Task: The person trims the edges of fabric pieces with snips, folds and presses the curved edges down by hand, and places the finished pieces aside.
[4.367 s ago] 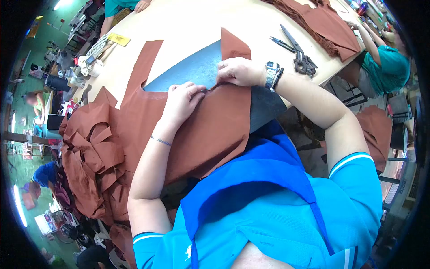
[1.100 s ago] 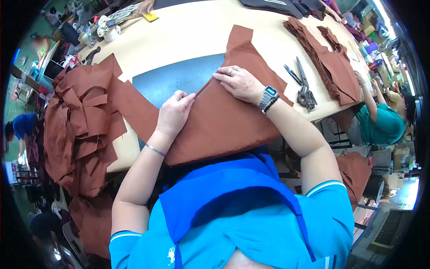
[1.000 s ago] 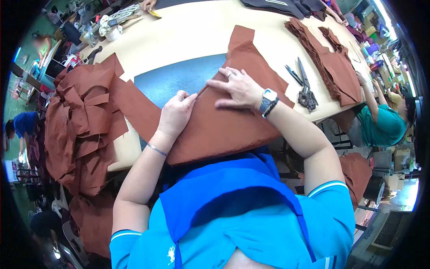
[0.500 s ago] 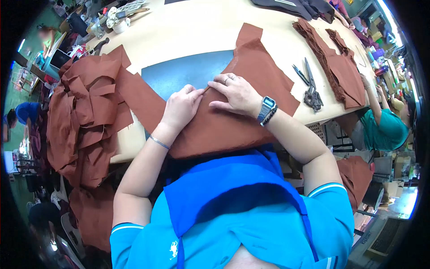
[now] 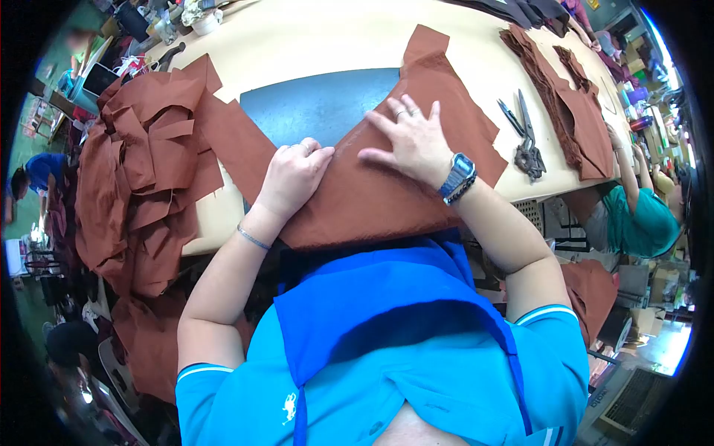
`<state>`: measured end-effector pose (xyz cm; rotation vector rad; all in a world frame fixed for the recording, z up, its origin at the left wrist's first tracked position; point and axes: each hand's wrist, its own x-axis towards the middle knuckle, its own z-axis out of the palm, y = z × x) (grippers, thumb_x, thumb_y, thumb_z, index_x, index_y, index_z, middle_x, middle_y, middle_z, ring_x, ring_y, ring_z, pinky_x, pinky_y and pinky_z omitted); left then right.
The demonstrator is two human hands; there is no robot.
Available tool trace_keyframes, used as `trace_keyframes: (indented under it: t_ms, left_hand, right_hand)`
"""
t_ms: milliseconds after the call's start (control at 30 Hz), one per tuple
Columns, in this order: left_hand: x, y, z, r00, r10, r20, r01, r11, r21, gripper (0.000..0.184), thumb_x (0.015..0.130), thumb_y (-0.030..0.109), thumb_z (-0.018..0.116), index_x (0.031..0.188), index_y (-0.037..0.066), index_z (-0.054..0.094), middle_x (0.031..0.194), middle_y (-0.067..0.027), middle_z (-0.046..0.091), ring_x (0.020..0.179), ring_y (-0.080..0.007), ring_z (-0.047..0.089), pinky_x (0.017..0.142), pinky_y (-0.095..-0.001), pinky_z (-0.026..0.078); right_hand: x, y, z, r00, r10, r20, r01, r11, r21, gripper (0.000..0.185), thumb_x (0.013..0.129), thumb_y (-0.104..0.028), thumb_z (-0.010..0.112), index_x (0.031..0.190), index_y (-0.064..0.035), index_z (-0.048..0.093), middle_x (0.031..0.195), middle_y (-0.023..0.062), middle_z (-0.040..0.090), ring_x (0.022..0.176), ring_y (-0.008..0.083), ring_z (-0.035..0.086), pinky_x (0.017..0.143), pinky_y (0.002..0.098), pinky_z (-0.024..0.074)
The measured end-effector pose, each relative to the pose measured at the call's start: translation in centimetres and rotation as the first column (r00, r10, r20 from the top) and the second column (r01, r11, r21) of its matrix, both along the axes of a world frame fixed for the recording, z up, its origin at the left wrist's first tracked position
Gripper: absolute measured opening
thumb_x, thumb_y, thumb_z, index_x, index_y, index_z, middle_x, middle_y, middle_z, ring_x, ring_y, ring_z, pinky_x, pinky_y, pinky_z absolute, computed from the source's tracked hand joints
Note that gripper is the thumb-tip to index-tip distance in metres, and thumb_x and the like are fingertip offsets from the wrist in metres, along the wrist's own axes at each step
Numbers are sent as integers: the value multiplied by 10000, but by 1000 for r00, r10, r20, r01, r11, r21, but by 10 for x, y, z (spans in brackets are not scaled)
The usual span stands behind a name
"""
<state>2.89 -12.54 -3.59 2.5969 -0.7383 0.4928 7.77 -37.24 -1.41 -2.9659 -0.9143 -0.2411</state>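
A rust-brown fabric piece [image 5: 372,204] lies over the table's near edge, partly across a dark flat board [image 5: 320,104]. My left hand [image 5: 297,171] is closed, its thumb and fingers pinching the upper slanting edge of that fabric. My right hand [image 5: 413,145], with a ring and a wristwatch, rests on the cloth with fingers spread, holding nothing. To the right of it are large scissors [image 5: 525,134] and a smaller dark pointed tool [image 5: 510,115]. Left of my left hand, a heap of the same brown fabric [image 5: 141,163] hangs over the table edge.
More brown pieces [image 5: 584,134] lie at the table's right side, with dark garments [image 5: 513,9] at the far edge. A white cup [image 5: 204,22] and other items stand at the back left. A person in a green shirt [image 5: 636,219] works at the right.
My right hand has let go of the folded edge, moved right and up, and spread its fingers. My left hand still pinches the edge. The view has shifted slightly.
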Motion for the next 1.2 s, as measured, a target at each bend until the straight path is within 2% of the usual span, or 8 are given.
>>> trace_keyframes:
  t_ms: [33,67,167,300,633,833,967,1200]
  left_hand:
    - [0,-1,3,1000,11,-28,-11,1000,-1,137,897,139,655,999,96,735,888,-64,653,779,-265,649,758,-370,503]
    - [0,-1,7,998,20,-59,-20,1000,1,137,900,147,653,998,97,735,892,-65,654,792,-268,651,800,-386,496]
    - [1,3,13,988,47,-145,-49,999,-10,154,902,191,660,1004,106,738,901,-62,666,827,-264,658,958,-487,431]
    - [-5,8,35,878,261,-402,-234,965,117,196,895,259,679,1016,117,741,916,-54,694,868,-243,670,1088,-641,291]
    - [-3,20,54,752,323,-575,-258,946,194,150,868,247,706,954,127,732,931,-26,702,905,-222,675,1131,-673,189]
    - [-7,30,42,878,188,-441,-149,981,121,77,882,189,686,927,165,743,937,18,682,952,-200,659,1140,-676,180]
    - [-9,41,30,994,18,-111,6,977,214,97,905,192,645,927,191,739,920,24,660,937,-173,645,1128,-707,198]
    - [-9,51,33,998,1,-63,20,947,321,128,890,171,633,947,216,738,934,49,646,958,-159,636,1144,-684,208]
  right_hand:
    - [5,0,-3,995,-7,95,7,1000,-6,789,855,-763,474,1368,-171,566,1441,198,484,1380,384,399,1002,775,261]
    - [6,-1,-6,991,77,108,-84,994,63,693,888,-661,541,1310,-114,598,1381,178,533,1302,339,484,1003,657,370]
    - [-4,19,-9,911,394,-122,-318,859,401,593,894,-542,620,1261,-77,615,1299,160,572,1228,309,540,987,514,446]
    - [-20,28,-20,941,337,35,-330,884,332,551,891,-463,652,1255,-50,612,1257,148,578,1188,318,554,977,440,467]
    - [-25,34,-8,929,361,-75,-329,903,278,609,871,-578,630,1328,-177,605,1275,218,529,1179,418,521,994,509,443]
    - [-27,36,-4,933,347,-100,-318,920,227,639,857,-608,631,1343,-193,603,1278,227,523,1166,417,520,979,526,444]
    - [-27,37,-1,927,359,-111,-328,917,227,633,855,-614,630,1344,-212,602,1276,244,517,1176,421,515,970,531,449]
    - [-25,41,8,915,354,-193,-326,931,161,679,836,-667,621,1372,-252,578,1286,284,499,1186,446,512,904,584,504]
